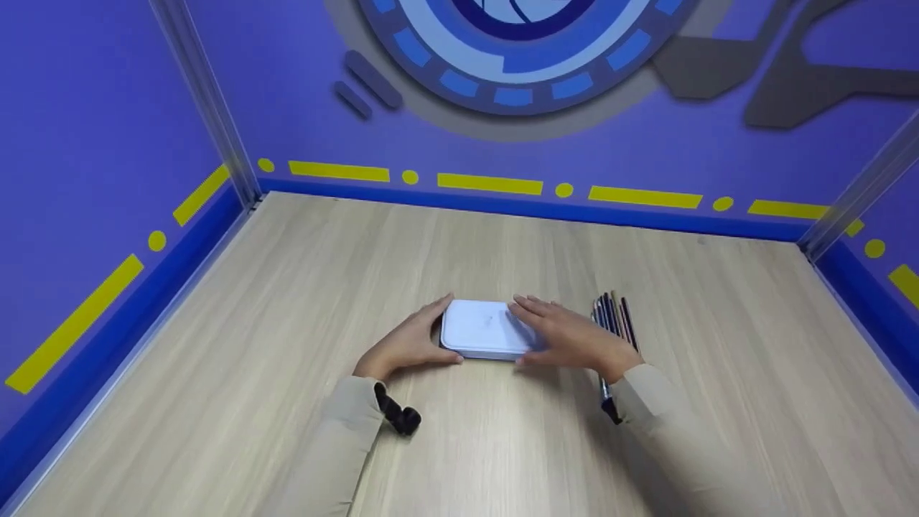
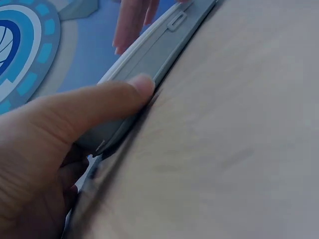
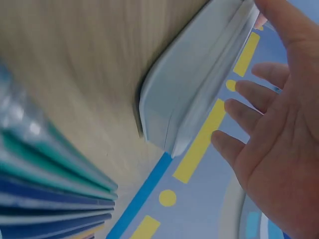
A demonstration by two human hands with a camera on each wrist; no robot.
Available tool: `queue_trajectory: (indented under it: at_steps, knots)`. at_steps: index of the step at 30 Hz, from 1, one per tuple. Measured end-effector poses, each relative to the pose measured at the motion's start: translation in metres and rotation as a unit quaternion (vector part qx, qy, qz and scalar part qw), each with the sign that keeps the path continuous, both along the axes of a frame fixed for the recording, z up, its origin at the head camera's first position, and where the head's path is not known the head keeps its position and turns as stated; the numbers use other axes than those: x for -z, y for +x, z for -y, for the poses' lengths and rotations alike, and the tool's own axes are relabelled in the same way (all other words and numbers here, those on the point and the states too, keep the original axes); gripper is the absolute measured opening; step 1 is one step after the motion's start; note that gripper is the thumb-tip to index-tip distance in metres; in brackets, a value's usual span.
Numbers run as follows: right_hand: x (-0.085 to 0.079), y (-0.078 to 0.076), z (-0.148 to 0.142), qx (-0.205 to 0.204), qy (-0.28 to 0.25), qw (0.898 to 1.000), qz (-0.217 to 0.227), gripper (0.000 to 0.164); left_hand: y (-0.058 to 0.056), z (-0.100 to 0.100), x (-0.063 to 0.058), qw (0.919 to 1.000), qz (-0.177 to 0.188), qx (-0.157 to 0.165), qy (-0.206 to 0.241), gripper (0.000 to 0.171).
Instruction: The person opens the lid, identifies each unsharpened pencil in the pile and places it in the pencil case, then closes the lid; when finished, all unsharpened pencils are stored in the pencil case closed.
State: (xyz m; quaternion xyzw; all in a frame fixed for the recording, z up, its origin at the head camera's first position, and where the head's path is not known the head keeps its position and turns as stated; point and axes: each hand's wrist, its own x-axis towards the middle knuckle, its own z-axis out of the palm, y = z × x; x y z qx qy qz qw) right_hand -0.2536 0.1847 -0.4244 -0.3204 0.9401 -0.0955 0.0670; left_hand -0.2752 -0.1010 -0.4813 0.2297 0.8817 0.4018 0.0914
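A flat, pale box with rounded corners [image 1: 477,330] lies on the table in front of the person. Its side, with a small slotted catch, shows in the left wrist view. The left hand [image 1: 409,341] grips the box's left end, thumb against the near side and fingers around the far side. Over the right end is the right hand [image 1: 567,336]. In the right wrist view its fingers [image 3: 244,114] are spread and fairly straight, beside the lid. Whether the right thumb touches the box cannot be told. The box's contents are hidden.
Several slim pens or pencils [image 1: 610,312] lie side by side right of the box, partly under the right hand and wrist. A wood-grain table [image 1: 323,273] carries everything. Blue-purple panels [image 1: 459,151] with yellow marks wall its back and sides.
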Motion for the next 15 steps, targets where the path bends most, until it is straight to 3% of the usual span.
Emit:
queue_trajectory:
  at_steps: [15]
  knots:
    - [0.0086, 0.0004, 0.0061, -0.048, 0.05, 0.992, -0.104, 0.069, 0.0026, -0.0022, 0.0039, 0.9996, 0.018, -0.023, 0.002, 0.11]
